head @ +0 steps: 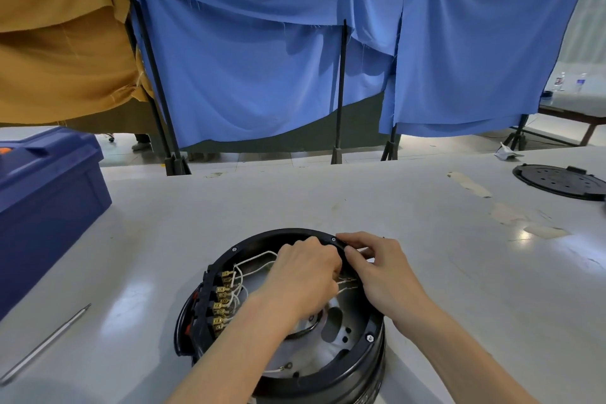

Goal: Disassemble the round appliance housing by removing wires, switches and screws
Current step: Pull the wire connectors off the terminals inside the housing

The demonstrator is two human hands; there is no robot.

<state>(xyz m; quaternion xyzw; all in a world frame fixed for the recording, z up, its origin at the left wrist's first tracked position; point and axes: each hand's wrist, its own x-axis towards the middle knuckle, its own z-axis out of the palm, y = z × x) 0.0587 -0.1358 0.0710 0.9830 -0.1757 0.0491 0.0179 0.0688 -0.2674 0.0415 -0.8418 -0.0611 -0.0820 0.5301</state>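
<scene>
Both hands work at the far side of the housing, which sits open side up at the near edge of the table. With curled fingers the left hand reaches down inside, though what they have hold of is hidden. Curled over the far rim, the right hand seems to pinch it between thumb and fingers, steadying the shell. Thin white wires loop from a row of brass connectors on the left wall. These will likely be limp and easy to tear, so they are better pulled at the connector than mid-strand. By contrast the shell looks stiff and fairly light, best held by its rim, near the screw.
</scene>
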